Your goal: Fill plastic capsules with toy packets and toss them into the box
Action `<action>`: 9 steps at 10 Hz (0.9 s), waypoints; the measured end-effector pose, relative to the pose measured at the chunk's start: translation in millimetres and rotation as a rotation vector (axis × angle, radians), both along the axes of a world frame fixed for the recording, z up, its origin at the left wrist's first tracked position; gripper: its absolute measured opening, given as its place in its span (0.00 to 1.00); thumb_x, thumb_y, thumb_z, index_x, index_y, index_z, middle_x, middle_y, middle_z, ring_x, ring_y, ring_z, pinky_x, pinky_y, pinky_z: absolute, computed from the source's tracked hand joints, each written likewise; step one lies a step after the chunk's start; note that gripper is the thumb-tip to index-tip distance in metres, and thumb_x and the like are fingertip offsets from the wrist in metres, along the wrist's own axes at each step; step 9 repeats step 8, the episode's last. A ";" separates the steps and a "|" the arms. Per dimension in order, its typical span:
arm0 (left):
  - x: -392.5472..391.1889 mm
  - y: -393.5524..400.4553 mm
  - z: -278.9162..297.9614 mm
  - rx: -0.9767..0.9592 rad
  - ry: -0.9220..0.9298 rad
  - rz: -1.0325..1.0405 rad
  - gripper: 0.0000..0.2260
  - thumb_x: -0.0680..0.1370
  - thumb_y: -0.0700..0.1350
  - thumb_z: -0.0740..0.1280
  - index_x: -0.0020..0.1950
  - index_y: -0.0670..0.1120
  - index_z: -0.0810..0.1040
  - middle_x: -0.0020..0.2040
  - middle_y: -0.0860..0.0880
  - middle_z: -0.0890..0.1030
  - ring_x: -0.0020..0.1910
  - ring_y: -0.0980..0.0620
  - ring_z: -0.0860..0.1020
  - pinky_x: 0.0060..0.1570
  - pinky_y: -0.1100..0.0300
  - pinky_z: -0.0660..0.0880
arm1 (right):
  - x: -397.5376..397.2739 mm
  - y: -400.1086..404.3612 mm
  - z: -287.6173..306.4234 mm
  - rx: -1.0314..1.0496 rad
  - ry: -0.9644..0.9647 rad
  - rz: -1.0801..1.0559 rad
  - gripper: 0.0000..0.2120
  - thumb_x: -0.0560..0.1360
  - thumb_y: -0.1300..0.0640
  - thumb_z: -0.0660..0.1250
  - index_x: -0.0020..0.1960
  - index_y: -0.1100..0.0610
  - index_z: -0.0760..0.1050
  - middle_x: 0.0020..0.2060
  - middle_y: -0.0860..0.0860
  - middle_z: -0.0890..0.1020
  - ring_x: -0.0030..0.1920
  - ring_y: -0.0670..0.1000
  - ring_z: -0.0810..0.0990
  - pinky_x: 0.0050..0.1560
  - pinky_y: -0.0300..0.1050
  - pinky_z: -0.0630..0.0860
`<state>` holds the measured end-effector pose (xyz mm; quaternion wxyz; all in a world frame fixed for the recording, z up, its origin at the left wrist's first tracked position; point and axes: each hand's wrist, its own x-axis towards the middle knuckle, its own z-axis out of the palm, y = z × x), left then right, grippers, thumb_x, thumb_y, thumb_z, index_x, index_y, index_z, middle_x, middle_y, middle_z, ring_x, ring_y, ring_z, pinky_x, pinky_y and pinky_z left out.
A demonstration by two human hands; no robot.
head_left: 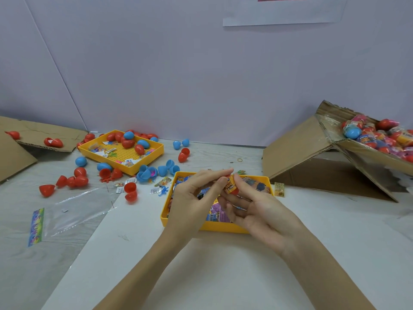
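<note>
Both hands meet above the near yellow tray [214, 227], which holds several toy packets [218, 212]. My right hand [257, 211] holds a red capsule half [234, 190] with an orange packet [230, 185] sticking out of it. My left hand [194, 198] pinches the top of that packet between thumb and fingertips. The cardboard box [348, 151] stands tilted at the right, filled with several closed capsules [380, 137].
A second yellow tray [121, 166] at the back left holds red and blue capsule halves and small packets. More halves lie scattered around it [73, 180]. A clear plastic bag [73, 211] lies at the left, flat cardboard [40, 135] behind it. A wall stands behind the table.
</note>
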<state>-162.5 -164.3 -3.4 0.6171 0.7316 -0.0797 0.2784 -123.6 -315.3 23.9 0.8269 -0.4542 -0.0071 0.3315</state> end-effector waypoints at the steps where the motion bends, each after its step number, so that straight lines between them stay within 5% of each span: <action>1: -0.5 2.6 0.9 0.020 0.073 -0.008 0.11 0.77 0.47 0.71 0.59 0.53 0.85 0.54 0.58 0.86 0.57 0.57 0.83 0.57 0.64 0.79 | -1.0 -2.8 -1.8 -0.179 -0.244 -0.048 0.16 0.79 0.47 0.70 0.56 0.58 0.86 0.51 0.58 0.88 0.54 0.54 0.87 0.44 0.38 0.82; 3: 0.2 7.6 -1.2 0.070 0.013 0.033 0.12 0.77 0.44 0.70 0.60 0.53 0.84 0.56 0.60 0.85 0.59 0.60 0.82 0.58 0.66 0.77 | -3.1 -3.3 -6.5 -0.251 -0.452 -0.018 0.13 0.81 0.55 0.68 0.62 0.60 0.82 0.52 0.56 0.88 0.56 0.53 0.87 0.51 0.39 0.82; 5: 0.1 8.4 0.4 0.081 0.101 0.081 0.19 0.80 0.52 0.66 0.71 0.56 0.77 0.59 0.60 0.84 0.61 0.61 0.80 0.57 0.66 0.77 | 17.9 -18.8 7.4 -0.136 -0.381 -0.076 0.15 0.83 0.54 0.65 0.62 0.63 0.81 0.55 0.59 0.87 0.56 0.55 0.86 0.51 0.41 0.83; 6: -1.2 12.4 5.5 0.067 0.125 0.166 0.14 0.80 0.55 0.64 0.64 0.56 0.81 0.57 0.60 0.83 0.59 0.58 0.80 0.57 0.60 0.80 | 53.6 -51.4 46.6 0.222 -0.204 -0.306 0.17 0.83 0.53 0.63 0.62 0.65 0.79 0.56 0.60 0.86 0.54 0.55 0.87 0.47 0.41 0.84; 7: -0.6 16.1 7.1 0.070 0.126 0.184 0.12 0.81 0.52 0.62 0.53 0.51 0.86 0.54 0.56 0.83 0.57 0.56 0.81 0.55 0.55 0.80 | 84.0 -80.8 78.2 0.328 -0.146 -0.505 0.26 0.86 0.45 0.55 0.66 0.69 0.73 0.57 0.62 0.85 0.51 0.55 0.87 0.45 0.42 0.83; 8: -0.5 16.1 9.5 0.081 0.137 0.200 0.13 0.80 0.52 0.62 0.49 0.50 0.86 0.51 0.54 0.83 0.54 0.57 0.80 0.51 0.59 0.78 | 75.9 -82.1 62.4 0.017 -0.225 -0.447 0.28 0.86 0.43 0.52 0.63 0.66 0.77 0.53 0.59 0.86 0.47 0.52 0.87 0.41 0.40 0.83; 9: -0.5 16.1 9.5 0.081 0.137 0.200 0.13 0.80 0.52 0.62 0.49 0.50 0.86 0.51 0.54 0.83 0.54 0.57 0.80 0.51 0.59 0.78 | 75.9 -82.1 62.4 0.017 -0.225 -0.447 0.28 0.86 0.43 0.52 0.63 0.66 0.77 0.53 0.59 0.86 0.47 0.52 0.87 0.41 0.40 0.83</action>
